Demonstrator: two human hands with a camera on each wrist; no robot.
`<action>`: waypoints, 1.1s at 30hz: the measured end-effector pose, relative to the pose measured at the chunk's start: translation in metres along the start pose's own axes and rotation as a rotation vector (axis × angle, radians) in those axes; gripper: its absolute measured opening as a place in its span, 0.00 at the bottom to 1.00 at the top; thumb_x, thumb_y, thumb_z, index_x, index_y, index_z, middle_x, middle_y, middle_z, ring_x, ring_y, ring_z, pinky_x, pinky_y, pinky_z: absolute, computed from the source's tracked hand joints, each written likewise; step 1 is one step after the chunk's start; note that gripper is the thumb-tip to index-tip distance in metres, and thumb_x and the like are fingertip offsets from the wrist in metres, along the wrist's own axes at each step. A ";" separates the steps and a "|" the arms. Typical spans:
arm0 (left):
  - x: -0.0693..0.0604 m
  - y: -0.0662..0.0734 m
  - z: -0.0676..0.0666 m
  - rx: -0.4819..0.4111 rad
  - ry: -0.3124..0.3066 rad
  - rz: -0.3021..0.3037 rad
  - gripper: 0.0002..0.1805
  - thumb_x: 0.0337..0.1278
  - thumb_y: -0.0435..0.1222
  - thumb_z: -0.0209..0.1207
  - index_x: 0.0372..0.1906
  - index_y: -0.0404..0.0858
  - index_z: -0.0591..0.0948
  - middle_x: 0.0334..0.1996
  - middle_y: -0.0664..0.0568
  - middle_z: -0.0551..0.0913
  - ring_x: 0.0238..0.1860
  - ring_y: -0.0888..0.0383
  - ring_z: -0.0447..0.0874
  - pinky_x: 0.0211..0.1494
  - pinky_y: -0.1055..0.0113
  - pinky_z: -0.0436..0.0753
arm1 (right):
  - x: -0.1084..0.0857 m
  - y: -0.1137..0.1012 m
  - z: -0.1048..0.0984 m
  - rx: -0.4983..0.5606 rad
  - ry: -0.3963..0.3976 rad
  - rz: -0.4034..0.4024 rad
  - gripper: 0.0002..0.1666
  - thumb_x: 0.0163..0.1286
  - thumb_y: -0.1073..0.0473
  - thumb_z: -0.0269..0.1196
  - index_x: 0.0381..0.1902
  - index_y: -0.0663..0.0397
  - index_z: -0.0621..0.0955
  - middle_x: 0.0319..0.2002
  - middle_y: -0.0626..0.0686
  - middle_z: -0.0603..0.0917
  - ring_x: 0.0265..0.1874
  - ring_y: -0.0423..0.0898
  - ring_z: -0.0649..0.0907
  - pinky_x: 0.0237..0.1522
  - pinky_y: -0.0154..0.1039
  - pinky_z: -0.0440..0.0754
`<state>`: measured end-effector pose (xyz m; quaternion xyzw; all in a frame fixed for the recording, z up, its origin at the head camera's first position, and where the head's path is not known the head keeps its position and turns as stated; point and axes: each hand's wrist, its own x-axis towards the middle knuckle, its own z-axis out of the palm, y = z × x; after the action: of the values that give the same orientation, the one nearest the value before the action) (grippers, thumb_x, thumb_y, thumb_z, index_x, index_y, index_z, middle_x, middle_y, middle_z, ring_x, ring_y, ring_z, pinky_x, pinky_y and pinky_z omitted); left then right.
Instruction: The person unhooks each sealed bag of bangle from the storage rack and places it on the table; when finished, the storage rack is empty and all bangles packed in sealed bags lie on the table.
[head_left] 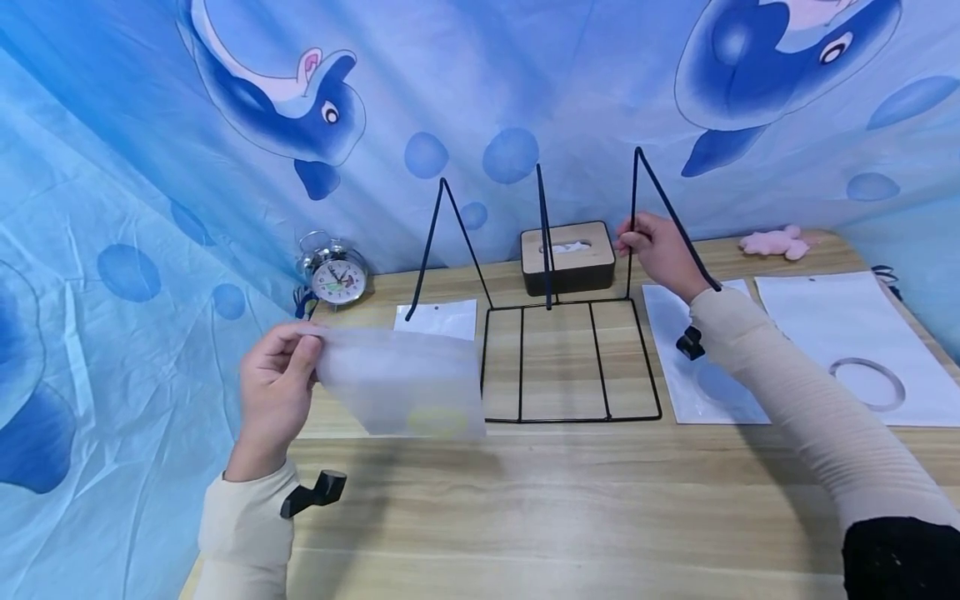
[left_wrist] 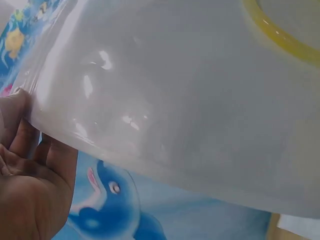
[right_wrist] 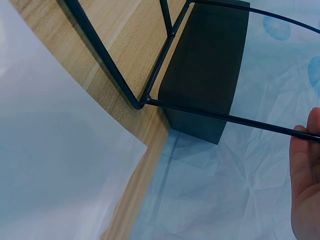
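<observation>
My left hand (head_left: 273,392) pinches the upper left corner of a translucent plastic bag (head_left: 397,375), held up in front of the rack's left side. A yellow ring (left_wrist: 285,40) shows on the bag in the left wrist view. On the table stands a black wire rack (head_left: 608,417) with a barred rectangular base and pointed uprights behind. My right hand (head_left: 663,257) grips the rack's right upright, thumb and fingers at the thin rod. In the right wrist view, fingertips (right_wrist: 301,134) meet that rod; part of the hand lies outside that frame.
Behind the rack sits a tissue box (head_left: 573,279). An alarm clock (head_left: 337,279) stands at the back left, and a pink soft toy (head_left: 772,242) lies at the back right. White bags (head_left: 825,325) lie right of the rack, a smaller white packet (head_left: 442,317) at its left.
</observation>
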<state>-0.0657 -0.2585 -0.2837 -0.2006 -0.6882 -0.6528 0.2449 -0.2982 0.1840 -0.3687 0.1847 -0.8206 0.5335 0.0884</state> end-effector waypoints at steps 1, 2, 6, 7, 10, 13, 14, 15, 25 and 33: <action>-0.003 -0.001 -0.003 -0.016 0.012 -0.015 0.07 0.70 0.27 0.57 0.40 0.29 0.84 0.26 0.53 0.83 0.20 0.65 0.72 0.18 0.78 0.71 | 0.000 0.000 0.000 -0.001 0.000 0.000 0.14 0.82 0.62 0.49 0.47 0.69 0.77 0.41 0.62 0.82 0.40 0.52 0.82 0.45 0.39 0.83; -0.006 -0.002 -0.007 -0.028 0.026 -0.040 0.07 0.70 0.26 0.56 0.40 0.30 0.85 0.26 0.52 0.83 0.20 0.64 0.73 0.19 0.78 0.72 | 0.000 0.000 0.000 0.002 -0.001 -0.002 0.14 0.82 0.62 0.49 0.47 0.70 0.77 0.41 0.62 0.82 0.40 0.52 0.82 0.45 0.39 0.83; -0.020 -0.010 -0.023 0.027 0.104 -0.175 0.09 0.71 0.26 0.55 0.39 0.33 0.85 0.29 0.52 0.85 0.24 0.64 0.80 0.24 0.78 0.81 | 0.000 0.000 0.000 0.005 -0.001 0.000 0.14 0.82 0.62 0.49 0.47 0.69 0.77 0.41 0.62 0.81 0.41 0.55 0.82 0.47 0.43 0.83; -0.023 -0.013 -0.027 0.061 0.117 -0.219 0.09 0.72 0.27 0.54 0.39 0.34 0.85 0.31 0.51 0.86 0.27 0.62 0.82 0.27 0.75 0.84 | 0.000 0.000 0.000 0.005 -0.001 0.001 0.14 0.82 0.62 0.49 0.47 0.69 0.77 0.41 0.62 0.81 0.42 0.56 0.82 0.47 0.43 0.83; -0.031 -0.022 -0.042 0.116 0.140 -0.320 0.09 0.73 0.30 0.54 0.39 0.38 0.85 0.33 0.53 0.86 0.30 0.62 0.83 0.29 0.73 0.86 | 0.000 0.000 -0.001 0.002 0.001 0.005 0.14 0.82 0.62 0.49 0.46 0.68 0.77 0.41 0.61 0.81 0.42 0.57 0.81 0.46 0.40 0.82; -0.035 -0.031 -0.061 0.103 0.163 -0.389 0.08 0.74 0.33 0.55 0.40 0.40 0.84 0.33 0.54 0.85 0.31 0.63 0.82 0.27 0.73 0.86 | 0.000 -0.001 -0.001 -0.004 0.002 0.009 0.14 0.82 0.61 0.49 0.47 0.68 0.77 0.41 0.62 0.82 0.42 0.56 0.82 0.44 0.35 0.81; -0.035 -0.035 -0.069 0.079 0.169 -0.407 0.08 0.74 0.34 0.55 0.41 0.41 0.84 0.33 0.55 0.84 0.31 0.63 0.82 0.26 0.73 0.85 | 0.000 -0.001 -0.001 -0.004 0.002 0.011 0.14 0.82 0.61 0.49 0.47 0.68 0.77 0.41 0.62 0.82 0.41 0.55 0.82 0.44 0.35 0.81; -0.036 -0.039 -0.078 0.062 0.174 -0.423 0.07 0.74 0.34 0.55 0.41 0.41 0.84 0.34 0.55 0.84 0.31 0.63 0.82 0.26 0.73 0.85 | 0.001 0.000 -0.001 -0.004 0.003 0.013 0.14 0.82 0.61 0.49 0.47 0.68 0.77 0.41 0.62 0.82 0.41 0.55 0.82 0.45 0.35 0.81; -0.021 -0.076 -0.149 0.321 0.218 -0.699 0.13 0.72 0.49 0.55 0.52 0.48 0.79 0.39 0.64 0.81 0.38 0.68 0.79 0.30 0.75 0.84 | 0.000 0.001 0.000 -0.008 -0.007 0.028 0.15 0.82 0.60 0.49 0.48 0.67 0.77 0.43 0.61 0.82 0.41 0.52 0.82 0.46 0.37 0.81; 0.014 -0.120 -0.174 0.712 0.317 -0.920 0.39 0.70 0.62 0.47 0.75 0.40 0.67 0.65 0.48 0.73 0.52 0.60 0.75 0.49 0.68 0.80 | -0.002 0.001 -0.001 -0.001 -0.009 0.038 0.15 0.82 0.58 0.49 0.49 0.66 0.77 0.44 0.61 0.81 0.45 0.57 0.81 0.48 0.40 0.81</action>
<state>-0.1350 -0.4404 -0.3668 0.3118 -0.8359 -0.4429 0.0889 -0.2966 0.1860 -0.3696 0.1714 -0.8246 0.5339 0.0747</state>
